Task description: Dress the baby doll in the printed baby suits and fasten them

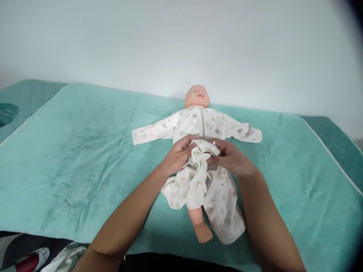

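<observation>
A baby doll lies on its back with its head toward the wall. It wears a white printed top, sleeves spread to both sides. White printed pants cover its legs; one bare foot sticks out of a bunched leg, while the other leg ends inside the cloth. At the doll's waist, my left hand is closed on the gathered waistband of the pants from the left. My right hand pinches the same bunched cloth from the right. Some fingertips are hidden by folds.
A teal blanket with wrinkles lies under the doll, up against a white wall. At the lower left, beyond the blanket's front edge, are crumpled white cloth and a red object, partly cut off.
</observation>
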Demonstrator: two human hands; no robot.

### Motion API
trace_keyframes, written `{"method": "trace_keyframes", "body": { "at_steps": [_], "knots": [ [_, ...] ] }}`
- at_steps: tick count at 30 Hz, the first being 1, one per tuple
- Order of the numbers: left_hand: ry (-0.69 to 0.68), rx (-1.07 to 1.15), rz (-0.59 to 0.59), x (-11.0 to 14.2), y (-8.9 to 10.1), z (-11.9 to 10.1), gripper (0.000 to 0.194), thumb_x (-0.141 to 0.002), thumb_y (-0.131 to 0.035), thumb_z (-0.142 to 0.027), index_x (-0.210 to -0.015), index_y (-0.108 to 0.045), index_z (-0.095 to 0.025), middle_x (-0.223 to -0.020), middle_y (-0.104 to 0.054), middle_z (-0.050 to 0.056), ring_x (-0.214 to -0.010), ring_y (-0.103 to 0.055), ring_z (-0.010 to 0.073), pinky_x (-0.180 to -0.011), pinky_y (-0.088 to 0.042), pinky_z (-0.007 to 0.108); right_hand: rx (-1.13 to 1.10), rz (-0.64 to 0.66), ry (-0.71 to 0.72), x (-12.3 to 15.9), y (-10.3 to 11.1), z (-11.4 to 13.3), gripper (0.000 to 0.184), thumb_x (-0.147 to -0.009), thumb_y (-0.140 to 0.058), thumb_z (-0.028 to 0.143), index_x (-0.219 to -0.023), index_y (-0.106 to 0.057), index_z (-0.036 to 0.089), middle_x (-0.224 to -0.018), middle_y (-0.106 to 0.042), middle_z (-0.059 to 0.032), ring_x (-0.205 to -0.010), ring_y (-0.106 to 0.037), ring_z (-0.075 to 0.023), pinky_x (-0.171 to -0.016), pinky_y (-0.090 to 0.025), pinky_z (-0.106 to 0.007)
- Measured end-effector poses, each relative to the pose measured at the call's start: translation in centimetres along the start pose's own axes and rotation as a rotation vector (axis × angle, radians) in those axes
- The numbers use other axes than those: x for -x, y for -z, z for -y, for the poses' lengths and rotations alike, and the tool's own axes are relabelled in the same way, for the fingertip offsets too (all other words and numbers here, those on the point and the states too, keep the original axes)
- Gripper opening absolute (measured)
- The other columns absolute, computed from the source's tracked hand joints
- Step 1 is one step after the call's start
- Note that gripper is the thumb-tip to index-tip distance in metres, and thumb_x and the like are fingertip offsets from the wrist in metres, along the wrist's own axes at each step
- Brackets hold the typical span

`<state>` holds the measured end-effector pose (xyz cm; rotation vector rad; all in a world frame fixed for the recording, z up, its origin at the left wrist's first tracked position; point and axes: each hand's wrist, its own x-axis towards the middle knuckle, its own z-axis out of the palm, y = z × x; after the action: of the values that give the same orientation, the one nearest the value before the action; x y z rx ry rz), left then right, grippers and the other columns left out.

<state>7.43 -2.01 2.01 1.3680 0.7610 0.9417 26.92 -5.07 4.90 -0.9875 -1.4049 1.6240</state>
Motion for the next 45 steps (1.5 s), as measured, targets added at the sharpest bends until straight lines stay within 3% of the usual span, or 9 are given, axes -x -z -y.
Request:
{"method": "trace_keyframes", "body": {
  "at_steps": [3, 6, 11, 15, 22, 28, 33, 40, 45],
  "knots": [
    [0.015, -0.052, 0.133, 0.1, 0.2, -0.4, 0.030, -0.091, -0.059, -0.045, -0.101, -0.065, -0.018, -0.094, -0.067, 0.004, -0.083, -0.060, 0.0151, -0.071, -0.045, 0.024, -0.099, -0.125, 0.064, -0.2, 0.6, -0.7, 0.015, -0.076, -0.073, 0.029, -0.076, -0.061, 0.020, -0.067, -0.057, 0.0028, -0.057, -0.048, -0.0109, -0.053, -0.037, -0.022],
    [0.010, -0.055, 0.196, 0.2, 0.3, -0.5, 0.028, -0.088, -0.064, -0.043, -0.099, -0.065, -0.017, -0.092, -0.066, 0.003, -0.080, -0.059, 0.0140, -0.070, -0.045, 0.024, -0.050, -0.087, 0.064, -0.1, 1.0, -0.7, 0.018, -0.081, -0.070, 0.035, -0.079, -0.063, 0.019, -0.067, -0.055, 0.0022, -0.057, -0.045, -0.0108, -0.053, -0.034, -0.023],
    [0.012, -0.011, 0.116, 0.1, 0.0, -0.3, 0.023, -0.085, -0.068, -0.036, -0.096, -0.063, -0.017, -0.087, -0.065, 0.001, -0.074, -0.057, 0.0113, -0.067, -0.043, 0.022, 0.153, 0.117, 0.008, 0.0, 0.4, 0.4, 0.031, -0.073, -0.079, 0.042, -0.084, -0.065, 0.016, -0.069, -0.047, 0.0032, -0.062, -0.039, -0.0095, -0.055, -0.028, -0.023],
    [-0.015, 0.016, 0.050, 0.0, -0.2, -0.1, 0.018, -0.084, -0.067, -0.032, -0.095, -0.063, -0.017, -0.085, -0.065, 0.000, -0.073, -0.056, 0.0106, -0.069, -0.043, 0.021, 0.211, 0.053, -0.066, 0.1, -0.1, 0.8, 0.032, -0.074, -0.080, 0.039, -0.091, -0.065, 0.018, -0.071, -0.048, 0.0036, -0.063, -0.041, -0.0095, -0.055, -0.030, -0.022],
    [0.047, 0.020, 0.042, 0.2, 0.0, -0.2, 0.036, -0.088, -0.060, -0.049, -0.099, -0.066, -0.016, -0.085, -0.065, 0.002, -0.074, -0.056, 0.0137, -0.067, -0.042, 0.024, -0.084, 0.061, 0.038, 0.2, 1.9, -1.2, 0.046, -0.063, -0.087, 0.040, -0.094, -0.061, 0.018, -0.072, -0.055, 0.0028, -0.058, -0.047, -0.0096, -0.051, -0.036, -0.021],
    [0.055, -0.148, 0.335, 0.3, 0.4, -1.6, 0.034, -0.068, -0.083, -0.040, -0.086, -0.068, -0.014, -0.079, -0.063, 0.000, -0.072, -0.055, 0.0145, -0.064, -0.041, 0.024, -0.244, -0.121, 0.123, -0.7, 1.4, -1.9, 0.037, -0.077, -0.076, 0.048, -0.093, -0.056, 0.022, -0.075, -0.059, 0.0013, -0.059, -0.053, -0.0117, -0.053, -0.044, -0.023],
    [0.098, 0.297, 0.148, 0.2, 0.4, -0.3, 0.041, -0.073, -0.080, -0.033, -0.110, -0.068, -0.020, -0.095, -0.071, 0.004, -0.081, -0.064, 0.0168, -0.073, -0.049, 0.026, -0.166, -0.111, 0.081, -0.6, 1.6, -1.5, 0.038, -0.070, -0.084, 0.036, -0.094, -0.059, 0.022, -0.076, -0.059, 0.0035, -0.061, -0.053, -0.0103, -0.055, -0.044, -0.020],
    [0.128, 0.450, -0.012, -0.1, 0.2, 1.1, 0.028, -0.076, -0.078, -0.036, -0.091, -0.072, -0.014, -0.076, -0.070, 0.004, -0.067, -0.063, 0.0152, -0.063, -0.047, 0.025, 0.158, 0.198, -0.072, 0.1, 1.3, 0.3, 0.057, -0.068, -0.085, 0.027, -0.120, -0.063, 0.023, -0.106, -0.066, -0.0025, -0.097, -0.061, -0.0203, -0.078, -0.052, -0.028],
    [0.168, 0.231, 0.075, 0.0, 0.6, -0.2, 0.035, -0.079, -0.072, -0.048, -0.090, -0.072, -0.015, -0.073, -0.066, 0.001, -0.065, -0.058, 0.0131, -0.060, -0.042, 0.023, -0.029, -0.030, 0.045, -0.1, 2.0, -1.4, 0.041, -0.071, -0.082, 0.029, -0.109, -0.067, 0.021, -0.095, -0.070, -0.0025, -0.088, -0.065, -0.0206, -0.075, -0.052, -0.030]
  ]
}}
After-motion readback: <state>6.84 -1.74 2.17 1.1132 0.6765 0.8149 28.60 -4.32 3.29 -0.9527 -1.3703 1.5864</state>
